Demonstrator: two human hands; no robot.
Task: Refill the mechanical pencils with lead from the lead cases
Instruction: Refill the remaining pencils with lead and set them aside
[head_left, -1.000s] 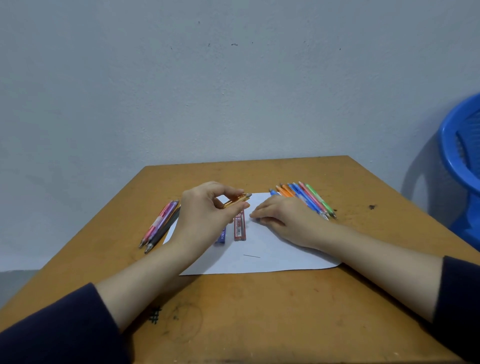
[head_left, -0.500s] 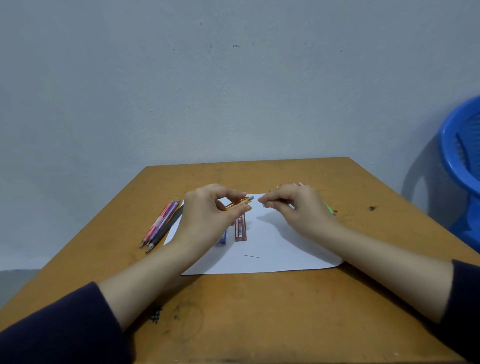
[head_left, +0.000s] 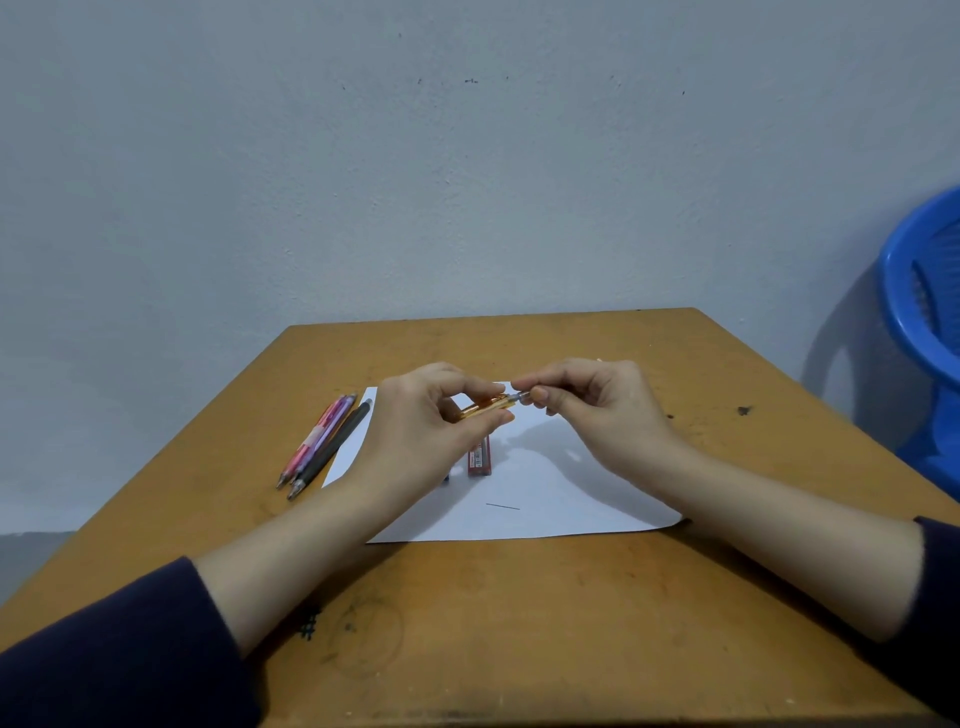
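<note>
a person's left hand (head_left: 431, 431) is gripping a slim, translucent orange mechanical pencil (head_left: 480, 408) between curled fingers and thumb, holding it slanted above a white sheet of paper (head_left: 550, 499). the right hand (head_left: 602, 410) is pinching the pencil's grey end between thumb and forefinger. below the hands, a flat red lead case (head_left: 479, 458) is lying on the paper, bearing a white label with writing too small to read; whether it is open, and what it is holding, cannot be told. a blue lead case (head_left: 445, 477) is showing beside it, mostly hidden by the left hand. a thin dark lead (head_left: 503, 506) is lying loose on the paper. pink, purple and dark grey pencils (head_left: 322, 447) are lying side by side at the paper's left edge on a scuffed wooden table (head_left: 519, 623). a blue plastic chair (head_left: 924, 312) is standing at the right.
</note>
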